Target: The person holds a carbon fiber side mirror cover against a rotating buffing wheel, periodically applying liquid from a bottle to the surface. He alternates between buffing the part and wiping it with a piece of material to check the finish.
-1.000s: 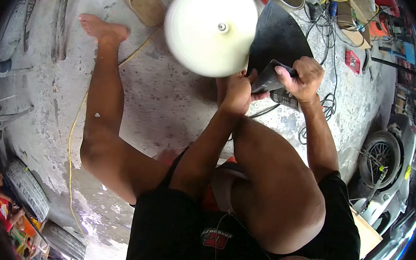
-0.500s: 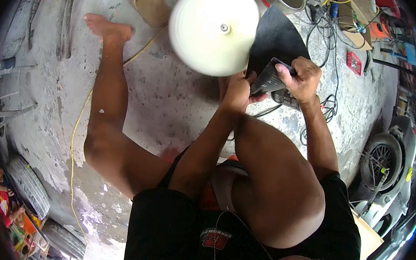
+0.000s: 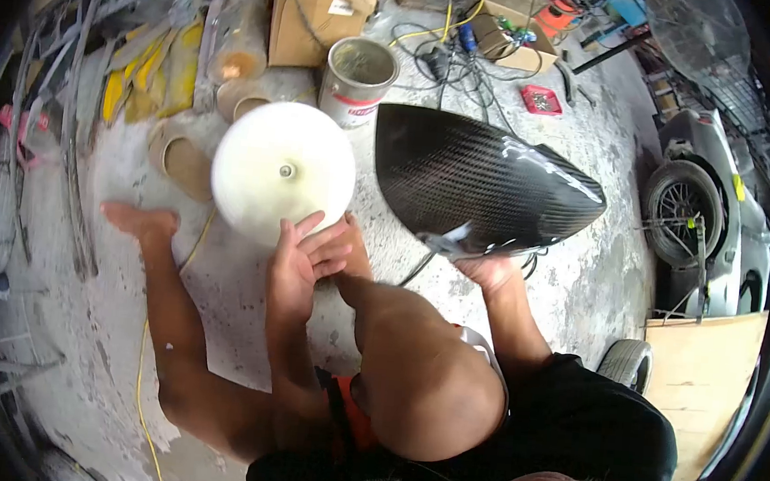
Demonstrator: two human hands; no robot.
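A glossy black carbon-fibre panel [image 3: 479, 189] with a visible weave is turned outer side up, its narrow end pointing right. My right hand [image 3: 488, 271] grips it at the near lower edge, with the fingers hidden underneath. To its left is a round white buffing wheel [image 3: 270, 146] with a small metal nut at its centre. My left hand [image 3: 304, 257] is open with fingers spread, holding nothing. Its fingertips overlap the wheel's lower edge in this view.
A used metal can [image 3: 360, 80] stands behind the wheel and panel, near a cardboard box [image 3: 321, 23]. Cables [image 3: 466, 75] lie tangled beside a red tray of small parts [image 3: 541, 100]. Brown clogs [image 3: 183, 163] sit left of the wheel. A silver car body part with a wheel [image 3: 686, 210] is at right.
The panel has turned from edge-on to outer side up and moved right, away from the wheel. My left hand has let go of it and opened. The view has shifted up.
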